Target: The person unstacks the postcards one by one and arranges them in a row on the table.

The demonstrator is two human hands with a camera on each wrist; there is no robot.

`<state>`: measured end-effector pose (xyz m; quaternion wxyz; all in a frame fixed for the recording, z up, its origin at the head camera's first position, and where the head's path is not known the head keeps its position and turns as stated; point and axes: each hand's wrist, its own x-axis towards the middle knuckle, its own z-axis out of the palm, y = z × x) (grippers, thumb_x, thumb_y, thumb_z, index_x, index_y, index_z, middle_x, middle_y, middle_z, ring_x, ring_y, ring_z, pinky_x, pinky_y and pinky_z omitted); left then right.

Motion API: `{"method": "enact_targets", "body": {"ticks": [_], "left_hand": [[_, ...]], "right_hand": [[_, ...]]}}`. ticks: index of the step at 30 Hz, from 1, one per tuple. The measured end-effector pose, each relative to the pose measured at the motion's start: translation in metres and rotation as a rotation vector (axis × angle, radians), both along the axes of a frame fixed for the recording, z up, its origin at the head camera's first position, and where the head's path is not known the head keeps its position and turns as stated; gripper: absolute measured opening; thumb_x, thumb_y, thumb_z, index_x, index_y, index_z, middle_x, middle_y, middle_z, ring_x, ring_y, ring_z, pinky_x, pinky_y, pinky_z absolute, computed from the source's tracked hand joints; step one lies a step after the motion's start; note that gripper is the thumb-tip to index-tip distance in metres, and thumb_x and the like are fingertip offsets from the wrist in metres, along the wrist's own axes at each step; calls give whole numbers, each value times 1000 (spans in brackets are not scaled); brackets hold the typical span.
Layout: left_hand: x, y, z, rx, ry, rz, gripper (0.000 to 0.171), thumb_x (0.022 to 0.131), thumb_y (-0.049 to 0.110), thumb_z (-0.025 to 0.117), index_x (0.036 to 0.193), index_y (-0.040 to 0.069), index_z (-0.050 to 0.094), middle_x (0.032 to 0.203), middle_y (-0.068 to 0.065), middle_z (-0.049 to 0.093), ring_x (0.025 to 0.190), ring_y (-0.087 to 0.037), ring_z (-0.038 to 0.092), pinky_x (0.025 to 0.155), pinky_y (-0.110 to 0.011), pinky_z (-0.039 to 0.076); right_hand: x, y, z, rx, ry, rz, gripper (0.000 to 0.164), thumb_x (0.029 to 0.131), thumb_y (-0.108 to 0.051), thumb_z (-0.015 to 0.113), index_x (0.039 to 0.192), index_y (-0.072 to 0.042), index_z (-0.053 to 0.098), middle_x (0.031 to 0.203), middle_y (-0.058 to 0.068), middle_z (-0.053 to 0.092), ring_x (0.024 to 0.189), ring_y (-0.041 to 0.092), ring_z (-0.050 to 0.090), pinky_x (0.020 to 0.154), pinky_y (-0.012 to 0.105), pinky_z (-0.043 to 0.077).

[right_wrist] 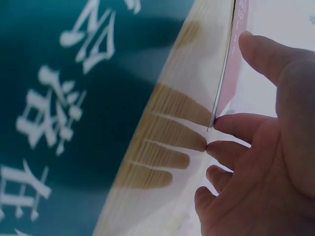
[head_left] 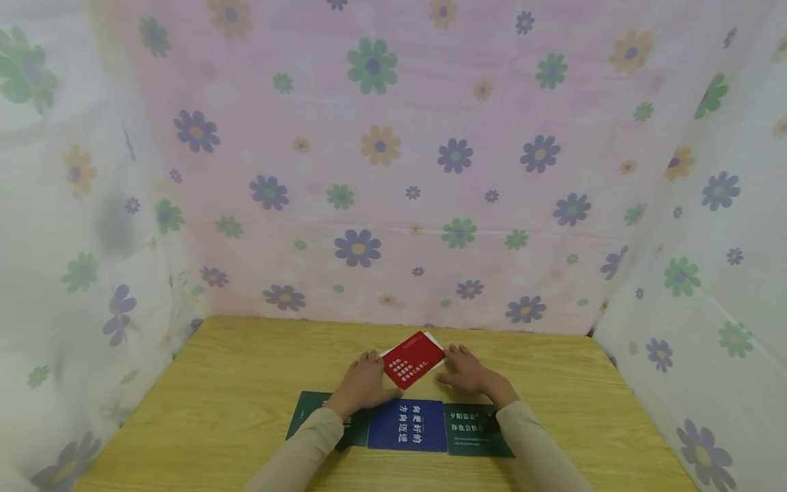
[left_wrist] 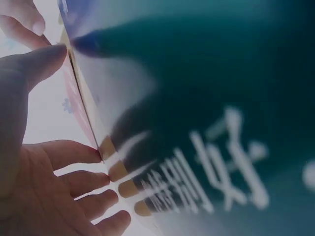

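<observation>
A red booklet (head_left: 413, 360) with white lettering lies turned at an angle, a white edge (head_left: 435, 337) showing from beneath it. My left hand (head_left: 361, 384) touches its left side, fingertips at the left corner and thumb at the near corner. At the right corner are the index and middle fingertips of my right hand (head_left: 470, 371); its thumb (right_wrist: 261, 51) stands apart from the booklet. Nearer to me lie a green booklet (head_left: 310, 406), partly under my left arm, a blue booklet (head_left: 408, 425) and another green booklet (head_left: 479, 445), partly covered by my right sleeve.
Everything lies on a wood-grain table (head_left: 246, 362). A flowered cloth (head_left: 393, 205) hangs along its back edge, and similar pale sheets (head_left: 92, 225) close in the left and right sides.
</observation>
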<state>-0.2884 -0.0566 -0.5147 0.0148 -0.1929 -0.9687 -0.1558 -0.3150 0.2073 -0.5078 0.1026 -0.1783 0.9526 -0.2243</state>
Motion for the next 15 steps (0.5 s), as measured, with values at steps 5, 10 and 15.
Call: {"method": "enact_targets", "body": {"ticks": [5, 10, 15], "left_hand": [[-5, -6, 2, 7, -25, -5, 75, 82, 48, 80, 129, -7, 60, 126, -22, 58, 123, -40, 52, 103, -59, 46], [-12, -13, 3, 14, -69, -4, 80, 83, 47, 79, 138, -6, 55, 140, -26, 52, 136, -46, 44, 111, -64, 38], [-19, -19, 4, 18, -102, -5, 89, 80, 51, 79, 143, -6, 51, 150, -27, 45, 144, -48, 35, 114, -66, 33]], "right_hand": [[4, 2, -1, -6, 17, -11, 71, 95, -32, 69, 150, 5, 43, 160, 31, 32, 150, 54, 19, 119, 69, 21], [11, 2, 0, -4, 38, 8, 68, 94, -30, 72, 147, 5, 49, 159, 30, 33, 151, 52, 18, 120, 69, 20], [15, 3, 2, 15, 85, 54, 61, 91, -26, 75, 141, 4, 56, 156, 31, 39, 150, 53, 20, 119, 68, 22]]}}
